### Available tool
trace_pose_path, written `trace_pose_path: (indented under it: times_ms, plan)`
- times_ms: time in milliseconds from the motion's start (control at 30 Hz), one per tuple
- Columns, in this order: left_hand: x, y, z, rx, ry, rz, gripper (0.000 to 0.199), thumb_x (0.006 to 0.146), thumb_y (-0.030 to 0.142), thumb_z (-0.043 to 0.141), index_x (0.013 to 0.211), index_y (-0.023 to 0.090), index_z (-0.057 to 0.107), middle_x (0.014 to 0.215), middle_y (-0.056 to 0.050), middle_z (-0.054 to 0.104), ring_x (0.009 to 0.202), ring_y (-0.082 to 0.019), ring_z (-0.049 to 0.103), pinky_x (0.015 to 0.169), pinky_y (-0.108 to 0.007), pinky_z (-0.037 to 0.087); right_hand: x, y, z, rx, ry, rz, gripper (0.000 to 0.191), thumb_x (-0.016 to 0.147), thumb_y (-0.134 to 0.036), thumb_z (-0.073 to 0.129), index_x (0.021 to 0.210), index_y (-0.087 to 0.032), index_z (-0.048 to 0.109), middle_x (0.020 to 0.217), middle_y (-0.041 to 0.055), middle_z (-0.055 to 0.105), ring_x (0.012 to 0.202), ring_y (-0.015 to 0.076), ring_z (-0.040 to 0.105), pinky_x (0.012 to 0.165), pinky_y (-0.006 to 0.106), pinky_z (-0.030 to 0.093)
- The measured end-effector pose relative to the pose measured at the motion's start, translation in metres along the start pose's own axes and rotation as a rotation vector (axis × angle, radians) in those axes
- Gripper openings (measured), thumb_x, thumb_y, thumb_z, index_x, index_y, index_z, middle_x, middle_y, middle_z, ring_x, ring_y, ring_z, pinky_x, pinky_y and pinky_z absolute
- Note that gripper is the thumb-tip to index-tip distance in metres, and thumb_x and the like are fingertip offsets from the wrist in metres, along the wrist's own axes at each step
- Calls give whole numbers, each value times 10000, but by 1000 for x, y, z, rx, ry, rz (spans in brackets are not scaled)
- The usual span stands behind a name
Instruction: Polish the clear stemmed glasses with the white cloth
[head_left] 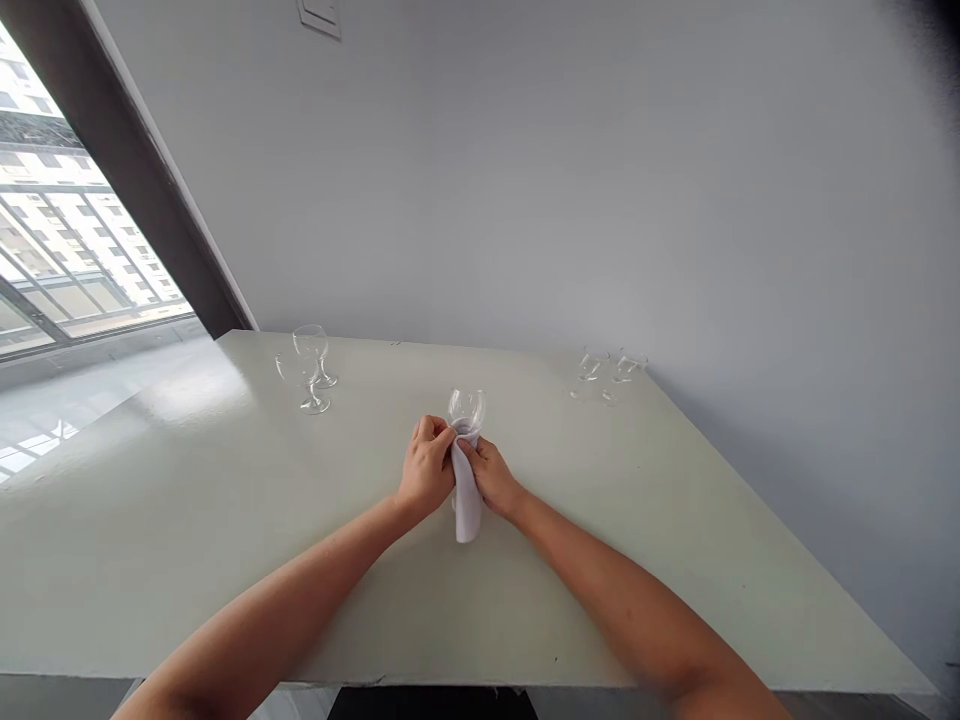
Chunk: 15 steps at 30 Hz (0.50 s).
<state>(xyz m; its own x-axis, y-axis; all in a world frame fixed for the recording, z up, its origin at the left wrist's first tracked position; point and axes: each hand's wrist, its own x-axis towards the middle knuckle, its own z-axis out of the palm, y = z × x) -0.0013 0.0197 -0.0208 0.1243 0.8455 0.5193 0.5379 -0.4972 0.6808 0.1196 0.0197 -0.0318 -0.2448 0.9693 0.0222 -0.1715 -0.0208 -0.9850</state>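
Over the middle of the table, a clear stemmed glass (468, 404) is held between my two hands, its bowl pointing away from me. A white cloth (467, 500) is wrapped about the glass below the bowl's rim and hangs down toward me. My left hand (430, 462) pinches the cloth's edge at the glass with thumb and fingers. From the other side my right hand (489, 472) grips glass and cloth together, thumb on the cloth. The stem and foot are mostly hidden behind the cloth and fingers.
Two stemmed glasses (315, 404) stand at the back left of the pale table (585, 560). At the back right are two more clear glasses (591, 366), close to the table's edge. A grey wall (570, 180) rises behind, and a window (75, 220) is at the left.
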Motion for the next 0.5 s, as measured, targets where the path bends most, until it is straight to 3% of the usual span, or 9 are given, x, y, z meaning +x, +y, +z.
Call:
trace_pose_path:
  times_ms: [167,233,333,400,500]
  plan:
    - [7,-4,-1,-643,10,-314,21,737,202,485,748,186,492,941,-20,521,794,-119,492,688,-252,408,0,-6,-1,409,-45,182,315,739,-453,596,854,-161,594,731,31,581,675,155,544,612,308,459]
    - [10,-8,-1,-782,-17,-440,155,746,302,545,843,183,525,959,-32,560,821,-127,523,724,-261,416,-2,-10,-2,479,-94,220,276,734,-422,609,822,-160,599,732,33,575,670,156,545,601,311,466]
    - [11,-12,-5,-984,-271,-566,403,726,428,586,1046,192,521,938,-60,605,775,-167,579,651,-283,437,-10,-18,-2,515,-243,245,224,747,-381,593,783,-161,601,674,18,558,605,152,543,623,347,478]
    - [12,-13,-9,-1145,-453,-576,525,706,447,607,1163,231,462,1010,-80,610,771,-200,605,605,-296,444,-15,-23,-3,493,-330,255,211,760,-369,578,773,-160,598,639,9,548,563,151,541,648,391,485]
    - [15,-16,-14,-1237,-477,-524,581,647,342,694,1167,230,459,1104,-107,594,866,-224,606,676,-304,447,-17,-23,-4,440,-371,281,222,759,-378,586,783,-158,592,675,22,571,604,168,565,655,415,485]
